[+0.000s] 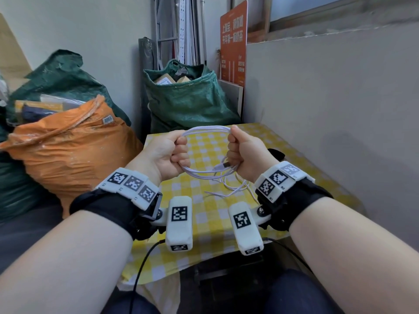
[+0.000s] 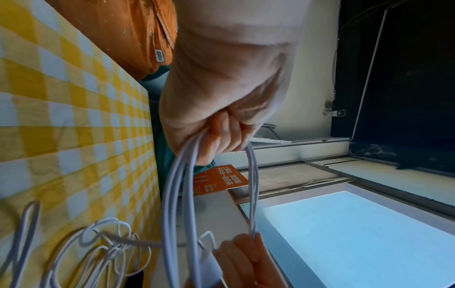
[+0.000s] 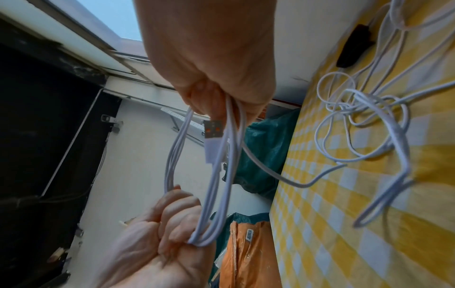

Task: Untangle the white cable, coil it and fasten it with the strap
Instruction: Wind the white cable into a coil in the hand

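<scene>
Both hands hold a coil of white cable in the air above the yellow checked table. My left hand grips the coil's left side in a fist, and my right hand grips its right side. A USB plug sticks out below the right fist, seen close in the right wrist view as the plug. The uncoiled part lies as a loose tangle on the cloth, running up to the coil. A black strap lies on the table just right of my right hand.
An orange sack stands left of the table and a green sack behind it. A grey board runs along the table's right edge. An orange sign leans at the back.
</scene>
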A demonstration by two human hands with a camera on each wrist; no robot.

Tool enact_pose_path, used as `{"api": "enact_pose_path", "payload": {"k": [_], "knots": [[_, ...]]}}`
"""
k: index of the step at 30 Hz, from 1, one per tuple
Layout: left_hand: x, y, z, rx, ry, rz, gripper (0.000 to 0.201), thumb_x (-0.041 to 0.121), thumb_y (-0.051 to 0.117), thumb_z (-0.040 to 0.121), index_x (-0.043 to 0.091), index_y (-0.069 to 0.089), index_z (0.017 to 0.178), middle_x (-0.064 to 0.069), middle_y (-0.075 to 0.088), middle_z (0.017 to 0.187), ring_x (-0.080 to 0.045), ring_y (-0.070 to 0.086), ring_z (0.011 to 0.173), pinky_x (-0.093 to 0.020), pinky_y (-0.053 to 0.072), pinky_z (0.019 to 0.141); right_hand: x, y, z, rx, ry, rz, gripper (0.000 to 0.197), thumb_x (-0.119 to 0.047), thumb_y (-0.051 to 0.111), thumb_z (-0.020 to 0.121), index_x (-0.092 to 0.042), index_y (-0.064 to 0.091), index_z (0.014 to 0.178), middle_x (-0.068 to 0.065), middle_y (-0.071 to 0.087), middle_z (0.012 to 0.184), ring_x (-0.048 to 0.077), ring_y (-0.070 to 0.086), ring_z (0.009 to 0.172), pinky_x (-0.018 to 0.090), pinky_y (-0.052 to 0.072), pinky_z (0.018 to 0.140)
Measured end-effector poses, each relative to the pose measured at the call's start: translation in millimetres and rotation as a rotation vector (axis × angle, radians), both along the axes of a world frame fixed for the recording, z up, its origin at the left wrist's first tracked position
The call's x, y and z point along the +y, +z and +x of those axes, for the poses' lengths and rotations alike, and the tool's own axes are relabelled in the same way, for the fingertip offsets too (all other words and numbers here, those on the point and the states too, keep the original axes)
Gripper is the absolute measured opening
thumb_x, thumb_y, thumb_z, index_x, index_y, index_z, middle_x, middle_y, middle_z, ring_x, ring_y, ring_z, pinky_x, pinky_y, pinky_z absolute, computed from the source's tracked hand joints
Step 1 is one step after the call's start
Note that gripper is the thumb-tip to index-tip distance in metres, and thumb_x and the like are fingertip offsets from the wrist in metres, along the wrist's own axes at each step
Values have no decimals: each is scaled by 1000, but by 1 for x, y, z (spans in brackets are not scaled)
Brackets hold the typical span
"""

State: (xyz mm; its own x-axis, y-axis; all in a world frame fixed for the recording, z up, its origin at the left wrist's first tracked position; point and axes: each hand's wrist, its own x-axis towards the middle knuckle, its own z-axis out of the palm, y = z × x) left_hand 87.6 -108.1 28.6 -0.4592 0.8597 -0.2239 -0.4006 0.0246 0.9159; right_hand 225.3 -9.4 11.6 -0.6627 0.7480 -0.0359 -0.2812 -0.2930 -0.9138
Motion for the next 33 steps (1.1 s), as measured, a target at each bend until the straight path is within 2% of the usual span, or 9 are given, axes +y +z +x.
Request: {"api": "enact_pose_path", "payload": {"k": [5,7,10,14,17,21,24,29,33], "knots": [[-6,-4,-4,80,-102,-76,42,23,36,96,18,37,54,4,31,43,-12,31,34,-24,43,52,1,7,4,-118,-15,157,40,-29,38,101,-18,34,62,-10,21,41,8,16,34,19,15,36],[-8,-1,-5,174,-165,-137,42,30,35,99,16,44,60,4,36,44,-11,35,36,-28,43,57,1,7,3,-167,-2,223,40,-29,39,100,-19,33,62,-9,22,43,8,17,35,20,16,37],[-8,8,-2,309,-249,-219,43,42,32,101,15,47,70,7,35,43,-7,28,34,-20,34,45,-5,7,-2,-228,36,329,41,-28,41,99,-20,31,61,-6,20,48,9,16,37,19,14,39],[-3,20,6,567,-297,-285,39,41,35,101,12,53,80,7,37,47,-6,28,37,-18,29,39,-13,8,-8,-277,86,426,41,-27,42,99,-19,34,60,-4,21,48,8,16,35,17,17,36],[-1,27,10,658,-302,-279,39,40,35,101,12,51,78,5,35,49,-7,26,38,-17,25,38,-17,12,-11,-319,102,505,38,-29,42,99,-16,42,63,-3,22,51,8,18,34,17,18,36],[2,26,15,627,-251,-237,44,41,33,101,17,39,64,8,22,46,-6,16,35,-17,15,34,-18,14,-11,-277,125,477,41,-32,42,100,-18,35,63,-3,20,52,8,17,38,18,18,36],[3,22,13,534,-174,-157,46,40,36,101,19,35,60,11,21,41,-5,15,32,-16,12,35,-14,11,-8,-217,144,387,43,-36,46,98,-20,33,61,-4,26,51,10,25,39,20,25,41],[2,20,8,368,-70,-20,45,37,36,101,19,34,60,11,21,38,-4,15,30,-16,11,35,-5,5,-4,-112,131,341,37,-33,51,96,-18,39,65,1,53,55,17,47,56,30,38,66],[2,19,5,209,26,89,44,35,36,101,20,34,60,10,21,37,-5,15,29,-18,11,35,-3,7,-2,-36,149,292,28,-27,52,96,-17,54,71,-3,48,48,12,55,52,35,42,84]]}}
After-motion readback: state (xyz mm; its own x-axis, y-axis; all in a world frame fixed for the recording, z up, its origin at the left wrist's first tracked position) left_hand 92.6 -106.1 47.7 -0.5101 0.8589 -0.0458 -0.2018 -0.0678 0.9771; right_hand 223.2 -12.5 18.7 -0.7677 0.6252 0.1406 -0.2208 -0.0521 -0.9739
